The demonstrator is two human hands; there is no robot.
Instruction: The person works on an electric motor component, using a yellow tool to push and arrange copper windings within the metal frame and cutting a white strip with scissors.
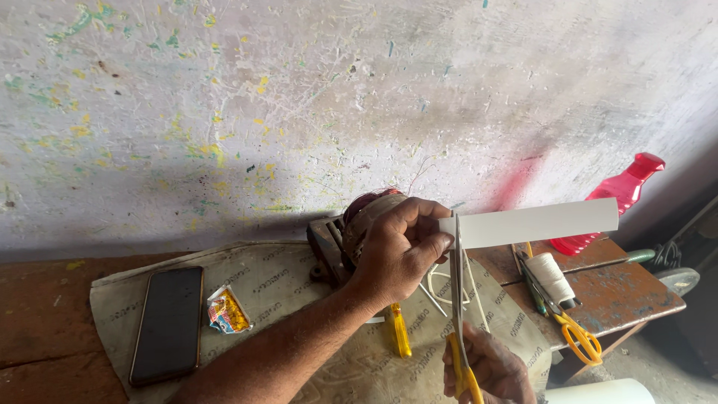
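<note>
Matt white paper strip (538, 222), metal scissor blades (457, 277), rough plaster wall (299, 97).

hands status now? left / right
Left hand: closed, pinching the white paper strip.
Right hand: closed on yellow-handled scissors, blades at the strip.

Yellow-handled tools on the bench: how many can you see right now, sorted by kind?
Scissors with yellow handles: 2, one pair in the right hand cutting the white strip pinched by the left hand, one pair lying on the bench.
Yellow-handled tool lying on the cloth, kind unclear: 1.
Total: 3.
</note>
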